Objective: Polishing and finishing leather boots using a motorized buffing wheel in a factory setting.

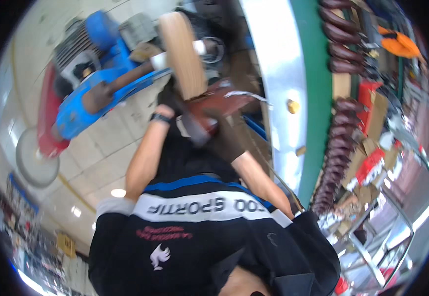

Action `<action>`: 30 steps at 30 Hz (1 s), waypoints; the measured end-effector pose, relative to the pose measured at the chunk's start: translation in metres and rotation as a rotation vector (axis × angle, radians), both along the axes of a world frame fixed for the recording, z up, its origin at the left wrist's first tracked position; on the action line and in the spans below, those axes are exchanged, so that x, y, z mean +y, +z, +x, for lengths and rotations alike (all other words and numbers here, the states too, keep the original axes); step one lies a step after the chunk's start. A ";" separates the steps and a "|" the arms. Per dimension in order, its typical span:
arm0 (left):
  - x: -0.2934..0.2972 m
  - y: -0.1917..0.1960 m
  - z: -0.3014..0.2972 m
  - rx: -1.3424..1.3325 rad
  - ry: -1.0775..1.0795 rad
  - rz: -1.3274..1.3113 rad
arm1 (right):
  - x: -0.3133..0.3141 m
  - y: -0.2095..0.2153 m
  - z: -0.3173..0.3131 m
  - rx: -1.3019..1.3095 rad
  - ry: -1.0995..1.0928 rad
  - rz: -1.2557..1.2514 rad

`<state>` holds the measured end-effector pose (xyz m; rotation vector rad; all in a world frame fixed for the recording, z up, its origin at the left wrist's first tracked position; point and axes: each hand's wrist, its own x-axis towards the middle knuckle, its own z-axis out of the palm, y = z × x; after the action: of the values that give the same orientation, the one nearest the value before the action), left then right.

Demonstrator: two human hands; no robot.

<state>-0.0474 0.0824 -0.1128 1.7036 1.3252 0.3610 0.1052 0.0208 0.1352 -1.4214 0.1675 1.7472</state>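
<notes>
**Reddish-brown piece held to a cloth wheel**

Head view, strongly curved toward the rim and blurred at the centre. Both forearms rise from the dark shirt (pixel 199 237) at the lower edge and meet at a reddish-brown piece (pixel 224 102), which looks like metal.

The right hand (pixel 227 140), in a dark glove, is closed around the lower side of the piece. The left hand (pixel 169 101), also dark-gloved and with a black band (pixel 160 118) at the wrist, lies against the piece's left end. Blur hides its fingers, so whether it clasps or only steadies the piece cannot be told.

Just above the grip stands a tan cloth wheel (pixel 182 49), seen edge-on. Its lower rim is at or touching the top of the piece, though the exact contact is not clear. The wheel sits on a shaft (pixel 125 79) that runs left of the grip into a blue motor unit (pixel 101 74) standing on a pale tiled floor (pixel 111 148).

Right of the grip runs a silver strip with a green edge (pixel 313 98). Beyond it lies a row of dark ringed parts (pixel 342 49).

As a judgement, the work is at the wheel stage and under way. The visible face is mostly dull red-brown, with a bright glint along its upper right edge. Most of the surface therefore appears unfinished, and the hidden underside cannot be assessed.
</notes>
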 end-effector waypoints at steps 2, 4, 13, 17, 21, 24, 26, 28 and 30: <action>0.004 0.093 0.015 -0.206 -0.206 0.021 | -0.030 0.007 0.020 0.003 0.333 0.069; -0.025 0.045 -0.026 -1.445 0.621 -1.270 | -0.025 0.035 0.043 -0.174 0.607 0.313; -0.024 0.085 -0.038 -1.133 0.550 -1.271 | -0.074 -0.092 0.305 -1.675 0.696 -0.193; -0.019 0.130 -0.059 -1.054 0.623 -1.127 | -0.048 -0.090 0.292 -1.241 0.326 -0.160; -0.031 0.113 -0.096 -1.051 0.423 -0.855 | -0.016 -0.084 0.245 -1.017 0.359 -0.054; -0.029 0.120 -0.098 -0.873 0.552 -0.788 | 0.005 -0.074 0.148 -0.911 0.330 0.156; -0.035 0.101 -0.108 -1.092 0.790 -0.992 | 0.020 -0.077 0.077 -0.877 0.333 0.268; -0.037 0.112 -0.108 -1.117 0.840 -1.034 | 0.030 -0.091 0.033 -0.719 0.388 0.334; -0.039 0.116 -0.111 -1.089 0.932 -1.080 | 0.042 -0.083 0.009 -0.836 0.522 0.366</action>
<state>-0.1580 0.0433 0.0032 -0.1549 1.0002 0.7544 0.1145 0.0624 0.0518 -1.8731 -0.9886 1.3026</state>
